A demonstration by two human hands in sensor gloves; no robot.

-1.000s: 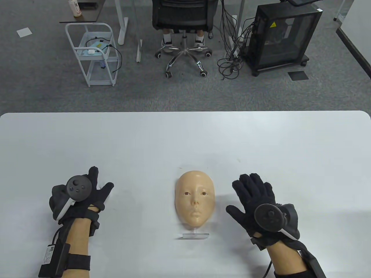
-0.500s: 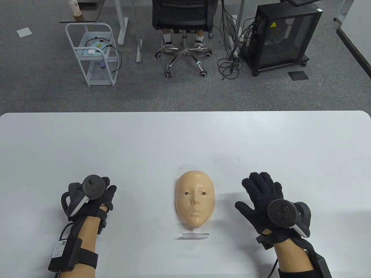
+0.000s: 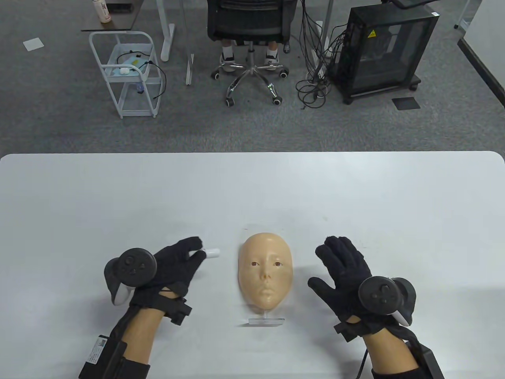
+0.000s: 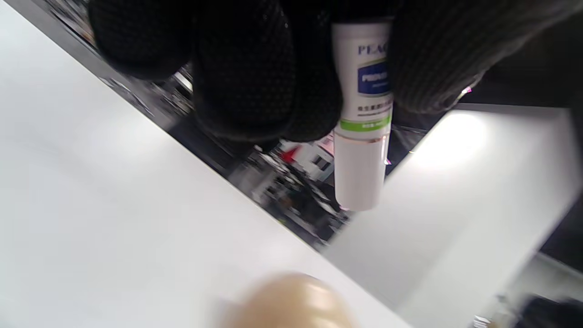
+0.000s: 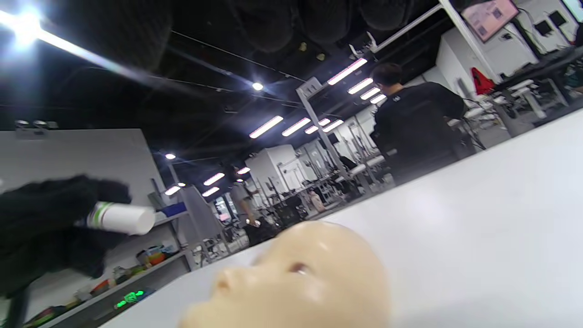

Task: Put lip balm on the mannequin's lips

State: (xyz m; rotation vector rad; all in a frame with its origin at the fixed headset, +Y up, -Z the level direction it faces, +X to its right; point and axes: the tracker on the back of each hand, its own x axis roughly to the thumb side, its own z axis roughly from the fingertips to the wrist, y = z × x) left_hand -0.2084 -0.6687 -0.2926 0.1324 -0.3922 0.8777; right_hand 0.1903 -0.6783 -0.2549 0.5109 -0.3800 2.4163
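Observation:
A beige mannequin face (image 3: 265,272) lies face up on a clear stand (image 3: 266,321) at the table's front middle; it also shows in the right wrist view (image 5: 296,282). My left hand (image 3: 185,256) holds a white lip balm tube (image 3: 211,252) left of the face, its capped end pointing toward the face. In the left wrist view the tube (image 4: 363,123) sits between my gloved fingers (image 4: 255,73), cap on. In the right wrist view the tube (image 5: 120,217) hangs above the table. My right hand (image 3: 335,264) is open and empty, right of the face.
The white table (image 3: 252,189) stretches wide behind the face. Beyond its far edge are an office chair (image 3: 249,35), a white cart (image 3: 126,75) and a black cabinet (image 3: 386,51) on grey carpet.
My left hand has moved right toward the face and turned, and the lip balm tube now shows in its fingers. My right hand shifted slightly left, still open.

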